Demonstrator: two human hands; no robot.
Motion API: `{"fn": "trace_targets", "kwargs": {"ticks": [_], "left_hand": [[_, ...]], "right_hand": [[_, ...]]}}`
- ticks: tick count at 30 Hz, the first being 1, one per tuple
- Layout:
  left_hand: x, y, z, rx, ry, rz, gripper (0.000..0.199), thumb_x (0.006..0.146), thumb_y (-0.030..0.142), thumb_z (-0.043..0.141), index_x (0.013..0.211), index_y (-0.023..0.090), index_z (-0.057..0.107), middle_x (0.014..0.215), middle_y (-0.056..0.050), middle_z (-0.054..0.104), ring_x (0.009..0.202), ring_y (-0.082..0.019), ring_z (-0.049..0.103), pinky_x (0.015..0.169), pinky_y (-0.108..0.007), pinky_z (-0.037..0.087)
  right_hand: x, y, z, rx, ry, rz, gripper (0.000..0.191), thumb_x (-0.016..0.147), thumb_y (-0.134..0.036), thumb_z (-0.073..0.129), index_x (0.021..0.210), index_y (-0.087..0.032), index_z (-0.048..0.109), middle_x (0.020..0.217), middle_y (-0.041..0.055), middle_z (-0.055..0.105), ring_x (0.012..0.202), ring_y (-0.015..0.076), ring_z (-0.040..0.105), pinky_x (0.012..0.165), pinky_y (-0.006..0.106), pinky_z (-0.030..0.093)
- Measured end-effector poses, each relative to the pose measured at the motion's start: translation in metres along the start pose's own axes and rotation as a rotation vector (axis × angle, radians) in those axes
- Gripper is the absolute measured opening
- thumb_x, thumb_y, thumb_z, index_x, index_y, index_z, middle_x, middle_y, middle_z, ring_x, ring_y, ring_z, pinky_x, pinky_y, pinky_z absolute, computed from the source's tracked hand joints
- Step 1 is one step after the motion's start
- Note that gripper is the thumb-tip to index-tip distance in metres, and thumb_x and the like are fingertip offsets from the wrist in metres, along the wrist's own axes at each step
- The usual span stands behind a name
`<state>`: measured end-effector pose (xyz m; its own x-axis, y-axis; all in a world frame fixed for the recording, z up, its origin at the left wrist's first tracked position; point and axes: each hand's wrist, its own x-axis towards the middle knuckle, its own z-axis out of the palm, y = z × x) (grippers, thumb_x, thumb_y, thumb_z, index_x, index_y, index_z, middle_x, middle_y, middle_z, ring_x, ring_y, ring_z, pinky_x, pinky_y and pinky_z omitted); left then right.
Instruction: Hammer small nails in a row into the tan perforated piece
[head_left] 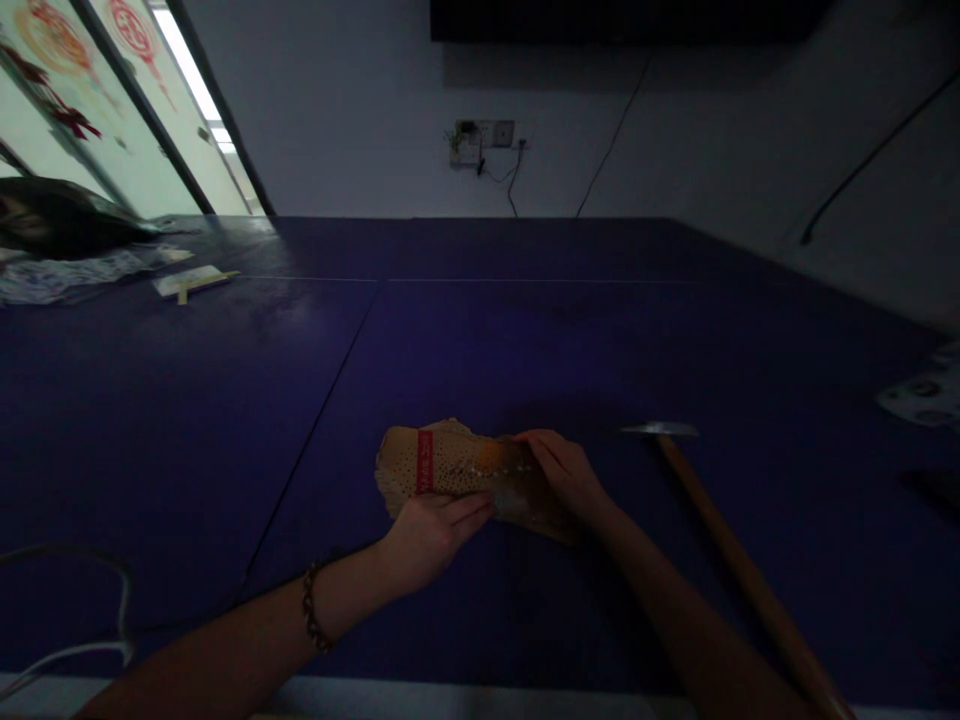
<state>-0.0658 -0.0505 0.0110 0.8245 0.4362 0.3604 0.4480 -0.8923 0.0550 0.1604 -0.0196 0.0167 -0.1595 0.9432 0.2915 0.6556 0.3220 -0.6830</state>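
Note:
A tan, dotted, irregularly shaped piece (457,465) with a red printed strip lies on the dark blue table (525,340). What it is made of is hard to tell in the dim light. My left hand (431,540), with a bracelet at the wrist, rests on its lower edge, fingers stretched out to the right. My right hand (566,475) touches its right part, the fingers together and bent over the upper edge. To the right of that hand lies a hammer (720,520) with a wooden handle and a metal head.
At the back left are a dark bag (67,215), crumpled plastic (71,275) and a paper with a yellow strip (196,282). A white cable (124,600) loops at the lower left. A pale patterned object (926,390) sits at the right edge.

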Motion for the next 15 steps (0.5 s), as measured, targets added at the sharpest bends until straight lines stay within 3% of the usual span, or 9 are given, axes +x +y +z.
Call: {"fn": "trace_targets", "kwargs": {"ticks": [10, 15], "left_hand": [[0.001, 0.001, 0.002, 0.087, -0.053, -0.01, 0.033, 0.085, 0.011, 0.036, 0.114, 0.016, 0.05, 0.114, -0.006, 0.059, 0.075, -0.012, 0.061, 0.062, -0.024, 0.05], [0.004, -0.004, 0.002, 0.064, -0.046, -0.059, 0.03, 0.084, 0.01, 0.039, 0.109, 0.016, 0.054, 0.114, -0.005, 0.059, 0.082, -0.013, 0.061, 0.068, -0.024, 0.051]], "right_hand": [[0.009, 0.006, -0.004, -0.098, -0.121, 0.001, 0.015, 0.074, -0.015, 0.05, 0.083, -0.018, 0.061, 0.085, 0.0057, 0.067, 0.083, 0.0193, 0.06, 0.077, 0.034, 0.044], [0.012, 0.0, -0.01, -0.143, -0.172, 0.019, 0.018, 0.071, -0.011, 0.055, 0.088, -0.018, 0.058, 0.084, 0.003, 0.066, 0.079, 0.0162, 0.061, 0.072, 0.028, 0.045]]}}
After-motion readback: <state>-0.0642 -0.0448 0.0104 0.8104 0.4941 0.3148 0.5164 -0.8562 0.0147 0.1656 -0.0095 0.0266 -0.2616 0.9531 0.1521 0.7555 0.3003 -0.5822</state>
